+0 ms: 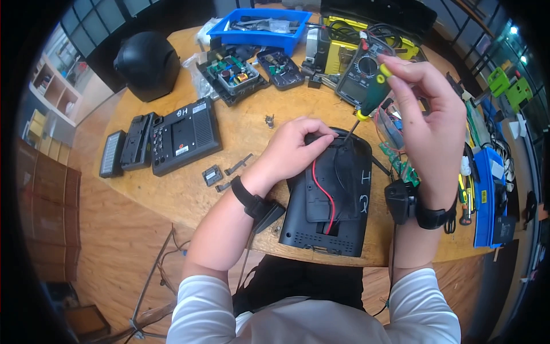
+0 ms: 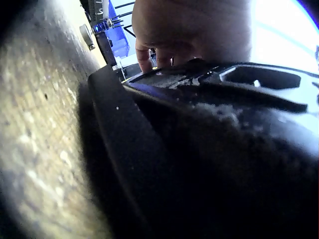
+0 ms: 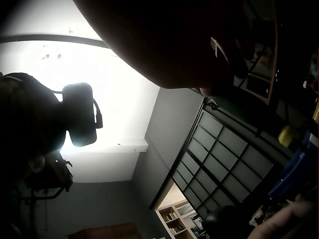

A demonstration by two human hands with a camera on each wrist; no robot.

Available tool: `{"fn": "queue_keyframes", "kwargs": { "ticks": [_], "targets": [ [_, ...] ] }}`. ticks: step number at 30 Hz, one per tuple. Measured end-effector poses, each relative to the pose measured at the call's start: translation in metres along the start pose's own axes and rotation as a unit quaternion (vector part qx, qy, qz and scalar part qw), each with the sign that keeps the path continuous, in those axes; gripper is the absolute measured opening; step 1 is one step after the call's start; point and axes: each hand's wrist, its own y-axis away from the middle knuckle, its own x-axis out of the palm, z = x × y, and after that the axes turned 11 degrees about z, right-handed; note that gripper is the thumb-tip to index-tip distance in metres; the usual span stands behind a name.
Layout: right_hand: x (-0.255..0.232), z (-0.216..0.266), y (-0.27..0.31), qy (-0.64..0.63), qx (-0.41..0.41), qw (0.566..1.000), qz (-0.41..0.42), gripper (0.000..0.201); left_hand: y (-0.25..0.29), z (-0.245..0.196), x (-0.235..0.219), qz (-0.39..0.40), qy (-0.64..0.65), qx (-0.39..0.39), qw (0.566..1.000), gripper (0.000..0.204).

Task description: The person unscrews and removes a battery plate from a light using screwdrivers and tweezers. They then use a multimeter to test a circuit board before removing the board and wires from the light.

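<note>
A black device casing (image 1: pixel 298 229) marked "HQ" lies at the table's front edge, a red wire (image 1: pixel 325 192) running along it. The left hand (image 1: pixel 292 146) rests on its far end, fingertips near the screwdriver's tip; in the left wrist view that hand (image 2: pixel 192 32) is above the dark casing (image 2: pixel 224 119). Held by its handle end, the green and yellow screwdriver (image 1: pixel 373 94) slants down to the casing's top edge. The right hand (image 1: pixel 432 126) pinches it between thumb and fingers. The right wrist view shows the dark hand (image 3: pixel 164 45) and part of the handle (image 3: pixel 239 105).
Left on the table (image 1: pixel 137 192) lie a second black device (image 1: pixel 186 137) and small parts (image 1: pixel 212 175). Opened units with circuit boards (image 1: pixel 232 74), a blue tray (image 1: pixel 258 37) and a multimeter (image 1: pixel 361 74) stand behind. Tools and a blue bin (image 1: pixel 487 198) are at the right.
</note>
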Motion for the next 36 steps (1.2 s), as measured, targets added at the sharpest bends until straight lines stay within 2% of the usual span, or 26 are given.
{"fn": "queue_keyframes", "kwargs": {
  "ticks": [1,5,7,8,10,11,13,14,16,19,20,22,25,26,28,32,33,34,36],
  "targets": [
    [0.0,0.001,0.0,0.047,-0.019,0.999,-0.014,0.012,-0.001,-0.001,0.0,-0.003,-0.004,0.004,1.0,0.02],
    [0.0,0.005,0.001,0.131,-0.012,0.991,-0.021,0.012,-0.001,0.001,0.002,0.0,-0.019,0.01,1.0,0.021],
    [0.006,0.01,0.002,0.132,0.045,0.99,-0.004,0.015,0.0,-0.001,0.005,-0.006,-0.016,0.009,1.0,0.021],
    [0.008,0.007,0.003,0.135,0.047,0.99,-0.001,0.015,0.0,-0.002,0.006,-0.005,-0.011,0.01,1.0,0.021],
    [0.014,-0.002,0.002,0.102,-0.02,0.994,-0.015,0.014,0.0,-0.003,0.003,0.003,-0.011,0.004,1.0,0.021],
    [0.014,-0.004,0.0,0.104,-0.021,0.994,-0.014,0.014,-0.001,-0.002,0.002,0.002,-0.009,0.006,1.0,0.021],
    [0.015,-0.008,-0.002,0.018,-0.027,0.999,-0.01,0.015,-0.001,0.0,0.002,0.008,0.006,-0.002,1.0,0.02],
    [0.016,-0.008,-0.002,0.018,-0.026,0.999,-0.009,0.015,-0.001,0.0,0.001,0.008,0.007,-0.002,1.0,0.02],
    [0.017,-0.006,-0.003,-0.075,0.015,0.997,-0.02,0.013,0.0,-0.005,-0.002,0.017,-0.01,-0.013,1.0,0.02],
    [0.012,-0.009,0.0,-0.098,0.028,0.995,-0.006,0.013,0.0,-0.008,-0.001,0.015,0.013,-0.014,1.0,0.019],
    [0.013,-0.01,0.001,-0.099,0.031,0.995,-0.005,0.013,0.001,-0.007,-0.001,0.016,0.014,-0.017,1.0,0.019],
    [0.017,-0.011,0.002,0.0,0.06,0.997,-0.053,0.014,-0.001,-0.005,0.0,0.014,0.016,-0.01,1.0,0.018],
    [0.017,-0.01,0.001,0.023,0.044,0.998,-0.031,0.012,-0.001,-0.005,0.001,0.017,0.023,0.002,1.0,0.017],
    [0.018,-0.012,0.0,0.024,0.045,0.998,-0.03,0.012,-0.001,-0.005,0.001,0.017,0.024,0.002,1.0,0.017],
    [0.02,-0.015,-0.005,-0.093,-0.026,0.995,-0.033,0.012,0.001,-0.005,-0.001,0.019,0.02,0.001,1.0,0.018],
    [0.006,-0.023,-0.001,-0.125,0.004,0.992,0.014,0.014,0.002,-0.004,0.0,0.009,0.03,-0.005,0.999,0.018],
    [0.004,-0.021,-0.001,-0.069,-0.009,0.998,0.006,0.016,0.001,-0.005,0.0,0.011,0.027,-0.009,1.0,0.018],
    [0.005,-0.021,-0.001,-0.069,-0.009,0.998,0.006,0.016,0.001,-0.005,0.0,0.014,0.023,-0.014,1.0,0.018],
    [0.01,-0.02,0.001,-0.031,0.156,0.986,-0.057,0.02,0.001,-0.003,0.0,0.015,0.017,-0.007,1.0,0.018]
  ]
}}
